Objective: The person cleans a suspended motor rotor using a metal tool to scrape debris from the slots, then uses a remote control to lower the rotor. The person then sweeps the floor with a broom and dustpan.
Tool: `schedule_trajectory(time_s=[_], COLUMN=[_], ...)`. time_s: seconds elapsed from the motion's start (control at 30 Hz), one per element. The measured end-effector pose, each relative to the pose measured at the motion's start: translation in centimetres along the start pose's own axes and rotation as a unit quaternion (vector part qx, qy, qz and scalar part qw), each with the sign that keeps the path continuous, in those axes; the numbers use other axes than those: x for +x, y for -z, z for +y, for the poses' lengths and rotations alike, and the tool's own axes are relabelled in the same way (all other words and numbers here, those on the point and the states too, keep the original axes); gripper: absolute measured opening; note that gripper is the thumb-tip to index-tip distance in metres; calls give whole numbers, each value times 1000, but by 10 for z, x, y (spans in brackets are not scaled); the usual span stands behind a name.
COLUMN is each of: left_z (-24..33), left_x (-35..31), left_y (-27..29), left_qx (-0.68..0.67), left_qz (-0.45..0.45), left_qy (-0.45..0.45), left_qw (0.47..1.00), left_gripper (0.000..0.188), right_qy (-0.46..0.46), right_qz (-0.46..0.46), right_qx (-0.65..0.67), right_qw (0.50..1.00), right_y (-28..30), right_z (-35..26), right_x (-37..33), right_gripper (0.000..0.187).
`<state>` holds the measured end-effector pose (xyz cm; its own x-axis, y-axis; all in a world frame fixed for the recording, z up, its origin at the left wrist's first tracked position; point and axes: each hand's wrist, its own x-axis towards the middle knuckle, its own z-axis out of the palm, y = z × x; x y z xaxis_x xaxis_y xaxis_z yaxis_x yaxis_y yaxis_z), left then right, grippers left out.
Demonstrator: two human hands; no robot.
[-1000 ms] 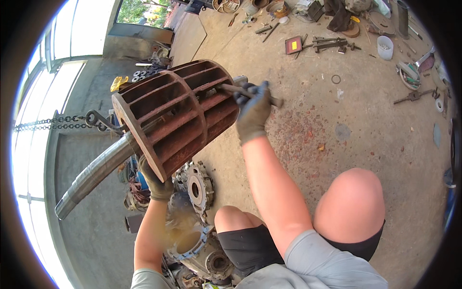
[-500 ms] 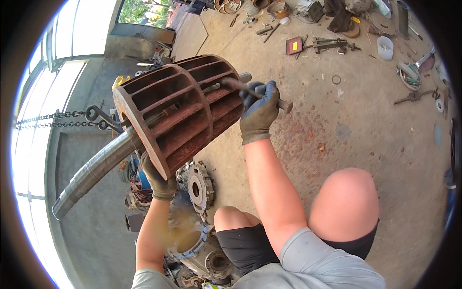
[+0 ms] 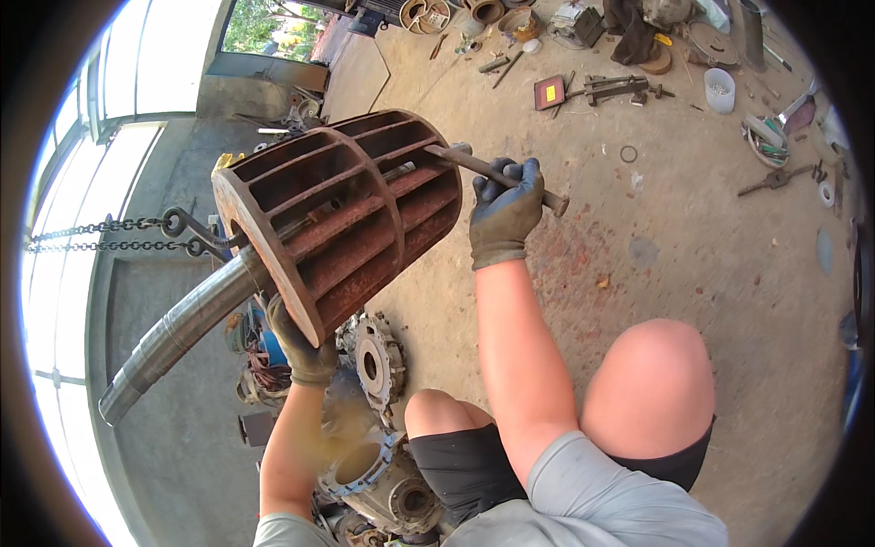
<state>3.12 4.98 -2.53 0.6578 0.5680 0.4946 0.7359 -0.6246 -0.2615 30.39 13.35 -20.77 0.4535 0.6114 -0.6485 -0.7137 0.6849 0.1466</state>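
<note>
A rusty reddish-brown slatted rotor (image 3: 378,196) hangs tilted in front of me, with a shiny steel shaft (image 3: 187,324) through its middle. My left hand (image 3: 305,351), in a work glove, is closed on the lower edge of the rotor's near end plate; its fingertips are partly hidden there. In my gloved right hand (image 3: 507,214) a steel rod (image 3: 469,164) with a flared end is gripped. Its far tip meets the rotor's slats near the far right end, while the flared end sticks out past my hand.
Chains with a hook (image 3: 187,228) run from the left to the rotor's near end. Below the rotor lie machine housings (image 3: 401,497) and a round flange (image 3: 372,365). Tools, a white tub (image 3: 720,89) and loose parts are spread over the concrete floor (image 3: 583,301).
My right hand and the rod have shifted slightly right, and the rod, blurred before, now shows sharply. The left hand keeps its place at the end plate.
</note>
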Motion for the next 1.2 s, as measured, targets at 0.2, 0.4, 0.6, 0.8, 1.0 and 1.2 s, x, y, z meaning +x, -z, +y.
schedule_trajectory(time_s=[0.2, 0.4, 0.6, 0.8, 1.0, 1.2], left_z=[-2, -9, -21, -22, -14, -15], left_x=[-3, -11, -19, -24, -21, -20], left_y=[2, 7, 14, 20, 26, 26], left_qx=[-2, -17, -20, 1, -3, -14], left_qz=[-6, -9, -22, -45, -53, -37], left_qy=[-20, 3, 5, 1, -33, -34], left_qw=[1000, 1000, 1000, 999, 998, 999], left_gripper=[67, 58, 57, 61, 72, 61], right_qy=[-59, -160, -147, -67, -60, -46], right_qz=[-60, -84, -52, -49, -143, -107], right_qx=[-1, 22, 51, 75, -78, -225], right_qw=[996, 983, 986, 994, 985, 967], right_y=[-9, -3, 5, 17, 10, 9], right_z=[-4, -14, -19, -7, -17, -29], right_x=[-16, -51, -69, -80, -68, -23], right_gripper=[31, 34, 37, 34, 37, 38])
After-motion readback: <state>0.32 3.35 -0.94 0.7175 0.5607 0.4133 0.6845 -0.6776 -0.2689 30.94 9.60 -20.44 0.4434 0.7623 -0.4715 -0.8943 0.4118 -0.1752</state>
